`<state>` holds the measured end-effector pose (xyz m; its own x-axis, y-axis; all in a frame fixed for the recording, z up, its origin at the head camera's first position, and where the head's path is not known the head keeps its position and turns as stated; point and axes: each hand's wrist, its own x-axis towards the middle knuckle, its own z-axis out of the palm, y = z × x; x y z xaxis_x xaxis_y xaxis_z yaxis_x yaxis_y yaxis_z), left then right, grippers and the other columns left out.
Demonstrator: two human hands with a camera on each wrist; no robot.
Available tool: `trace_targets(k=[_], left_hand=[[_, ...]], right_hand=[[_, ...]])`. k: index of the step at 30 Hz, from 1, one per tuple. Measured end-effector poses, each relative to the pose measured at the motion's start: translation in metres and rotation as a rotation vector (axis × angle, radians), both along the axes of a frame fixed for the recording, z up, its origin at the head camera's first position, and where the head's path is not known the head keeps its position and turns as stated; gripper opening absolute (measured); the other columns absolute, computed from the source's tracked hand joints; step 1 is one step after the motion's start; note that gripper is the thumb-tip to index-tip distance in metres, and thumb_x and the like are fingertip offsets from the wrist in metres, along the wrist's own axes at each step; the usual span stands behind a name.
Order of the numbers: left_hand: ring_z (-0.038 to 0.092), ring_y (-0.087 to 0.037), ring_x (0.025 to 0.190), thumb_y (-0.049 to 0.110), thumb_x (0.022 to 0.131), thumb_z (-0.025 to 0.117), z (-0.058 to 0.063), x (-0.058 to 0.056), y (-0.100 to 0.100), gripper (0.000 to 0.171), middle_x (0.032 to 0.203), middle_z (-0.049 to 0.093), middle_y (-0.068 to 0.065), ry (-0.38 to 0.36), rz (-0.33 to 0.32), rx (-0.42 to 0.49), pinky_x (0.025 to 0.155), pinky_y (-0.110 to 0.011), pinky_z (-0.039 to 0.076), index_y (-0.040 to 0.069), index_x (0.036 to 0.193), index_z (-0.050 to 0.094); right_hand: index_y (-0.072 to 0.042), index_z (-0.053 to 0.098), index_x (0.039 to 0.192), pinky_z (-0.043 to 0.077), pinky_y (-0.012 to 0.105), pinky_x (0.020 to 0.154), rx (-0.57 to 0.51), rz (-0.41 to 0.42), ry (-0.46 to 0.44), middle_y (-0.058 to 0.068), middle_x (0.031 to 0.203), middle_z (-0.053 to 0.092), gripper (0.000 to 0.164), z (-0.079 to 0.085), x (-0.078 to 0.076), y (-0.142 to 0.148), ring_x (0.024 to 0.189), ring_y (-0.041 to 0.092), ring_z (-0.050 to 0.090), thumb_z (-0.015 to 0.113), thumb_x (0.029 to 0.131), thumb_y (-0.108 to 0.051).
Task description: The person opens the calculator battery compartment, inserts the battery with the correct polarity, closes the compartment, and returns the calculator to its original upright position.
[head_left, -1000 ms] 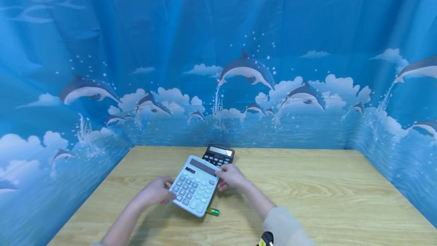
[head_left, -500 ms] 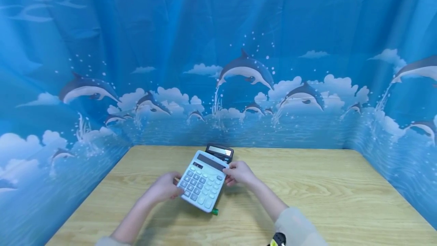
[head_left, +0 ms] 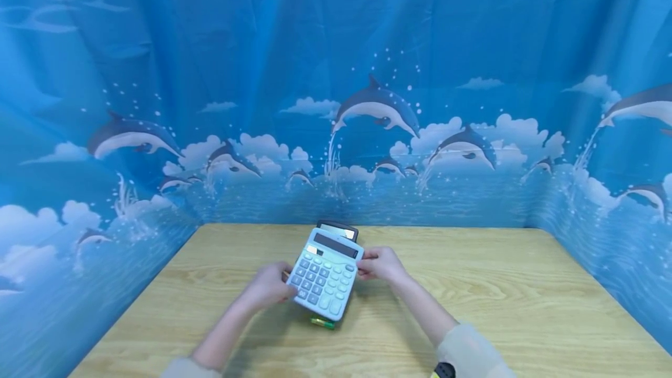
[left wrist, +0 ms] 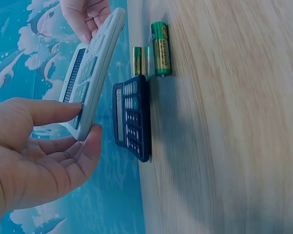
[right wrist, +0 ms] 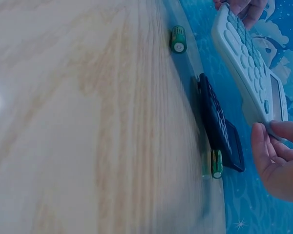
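A pale blue-white calculator (head_left: pixel 328 276) is held tilted above the table by both hands. My left hand (head_left: pixel 270 287) pinches its left edge near the lower keys; in the left wrist view the thumb lies on its face and the fingers behind. At the opposite edge, beside the display, my right hand (head_left: pixel 383 264) pinches it between thumb and fingers. Behind and below it lies a black calculator (left wrist: pixel 132 117), mostly covered in the head view. One green and gold battery (head_left: pixel 322 322) rests on the table just in front of the white calculator.
Another green battery (right wrist: pixel 217 164) lies close to the black calculator in the right wrist view. The wood-grain table (head_left: pixel 499 296) extends widely to the right. A blue curtain (head_left: pixel 294 74) printed with dolphins stands along the back and sides.
Both hands have carried the white calculator to the right and slightly away. It now covers more of the black calculator, and the battery in front shows at a different spot along its lower edge.
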<state>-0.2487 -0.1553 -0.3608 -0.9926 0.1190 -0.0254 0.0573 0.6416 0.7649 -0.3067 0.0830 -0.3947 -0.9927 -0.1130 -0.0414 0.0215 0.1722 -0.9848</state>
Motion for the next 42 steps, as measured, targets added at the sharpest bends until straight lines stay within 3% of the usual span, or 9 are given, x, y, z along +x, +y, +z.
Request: trace_targets(k=[10, 20, 26, 34, 38, 42], left_hand=[[0.055, -0.019, 0.069, -0.003, 0.067, 0.068, 0.001, -0.008, 0.023, 0.047, 0.08, 0.059, -0.009, 0.062, -0.042, -0.045, 0.06, -0.03, 0.05, -0.011, 0.111, 0.054], [0.053, -0.018, 0.069, -0.003, 0.068, 0.069, -0.002, -0.014, 0.046, 0.051, 0.08, 0.056, -0.007, 0.08, -0.037, -0.065, 0.058, -0.029, 0.048, -0.005, 0.116, 0.054], [0.051, -0.018, 0.069, -0.003, 0.067, 0.069, -0.004, -0.018, 0.058, 0.05, 0.079, 0.054, -0.005, 0.09, -0.049, -0.095, 0.058, -0.03, 0.046, -0.003, 0.115, 0.055], [0.054, -0.019, 0.073, -0.005, 0.069, 0.069, -0.009, -0.024, 0.072, 0.033, 0.08, 0.058, -0.007, 0.097, -0.061, -0.119, 0.065, -0.032, 0.05, -0.005, 0.1, 0.059], [0.054, -0.019, 0.073, -0.006, 0.068, 0.07, -0.011, -0.026, 0.078, 0.028, 0.079, 0.057, -0.006, 0.106, -0.07, -0.127, 0.065, -0.032, 0.05, -0.001, 0.094, 0.059], [0.053, -0.019, 0.072, -0.007, 0.066, 0.07, -0.012, -0.026, 0.083, 0.027, 0.076, 0.056, -0.005, 0.143, -0.092, -0.13, 0.064, -0.031, 0.05, 0.0, 0.09, 0.059]], right_hand=[[0.012, 0.058, 0.088, 0.055, 0.032, 0.061, 0.045, -0.014, 0.043, 0.012, 0.069, 0.063, 0.009, 0.001, 0.004, 0.028, 0.061, 0.016, 0.062, 0.059, 0.083, 0.004], [0.015, 0.058, 0.097, 0.055, 0.034, 0.062, 0.037, -0.002, 0.063, 0.013, 0.072, 0.065, 0.019, 0.001, 0.006, 0.061, 0.065, 0.02, 0.064, 0.059, 0.084, 0.001], [0.012, 0.065, 0.095, 0.054, 0.03, 0.06, 0.164, -0.021, 0.096, 0.007, 0.068, 0.061, 0.022, 0.004, 0.008, 0.079, 0.061, 0.012, 0.057, 0.064, 0.083, -0.006], [0.008, 0.061, 0.079, 0.043, 0.023, 0.05, 0.247, 0.052, 0.157, 0.002, 0.059, 0.054, 0.009, 0.006, 0.013, 0.093, 0.053, 0.01, 0.049, 0.062, 0.081, 0.0], [0.009, 0.061, 0.083, 0.042, 0.023, 0.049, 0.27, 0.064, 0.164, 0.003, 0.061, 0.056, 0.007, 0.005, 0.016, 0.098, 0.053, 0.01, 0.05, 0.061, 0.081, 0.002], [0.012, 0.061, 0.091, 0.05, 0.028, 0.054, 0.25, 0.056, 0.145, 0.006, 0.067, 0.06, 0.015, 0.005, 0.019, 0.104, 0.057, 0.012, 0.055, 0.06, 0.084, -0.001]])
